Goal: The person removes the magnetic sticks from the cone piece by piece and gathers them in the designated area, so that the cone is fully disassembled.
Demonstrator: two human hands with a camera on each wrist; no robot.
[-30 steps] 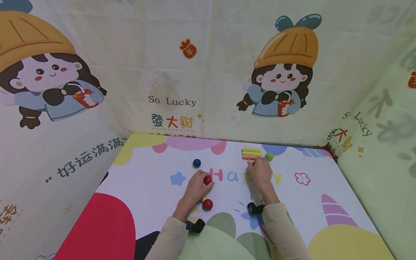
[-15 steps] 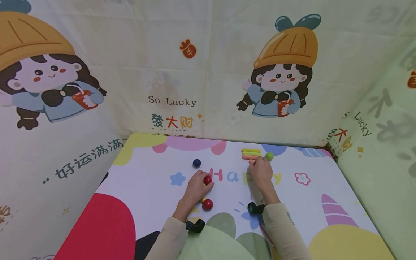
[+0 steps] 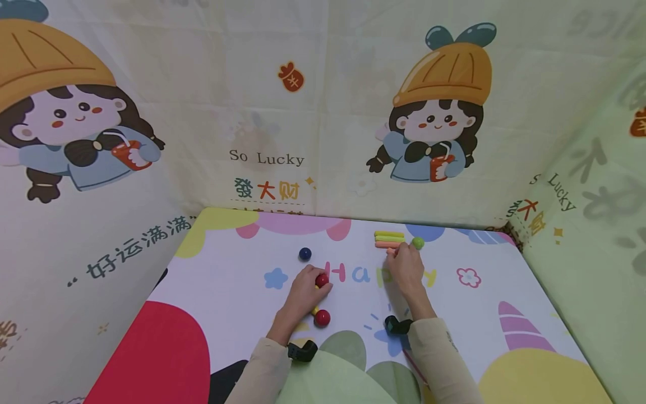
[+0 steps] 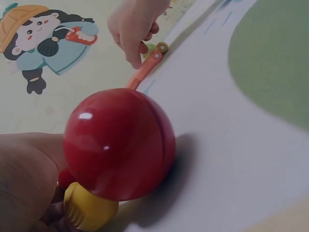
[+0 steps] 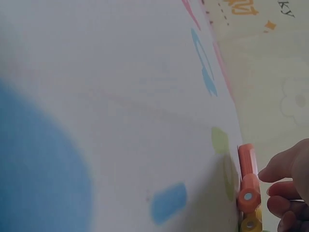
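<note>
Left of centre on the bench (image 3: 227,280), a dark blue ball (image 3: 305,253) lies loose, well apart from either hand. Below it, the left hand (image 3: 301,294) curls its fingers round a yellow rod capped by two red balls (image 3: 322,280), the near ball (image 3: 322,317) resting on the mat; the left wrist view shows the yellow rod (image 4: 89,210) seated in the red ball. Right of centre, the right hand (image 3: 405,269) touches an orange stick (image 5: 248,191) with narrowly bent fingertips, beside the stacked yellow, green and orange sticks (image 3: 389,239) and a green ball (image 3: 418,242). Likely risks: a nudge could scatter the stack or send the green ball rolling toward the far bench edge; sideways force could pull a red ball off its rod.
</note>
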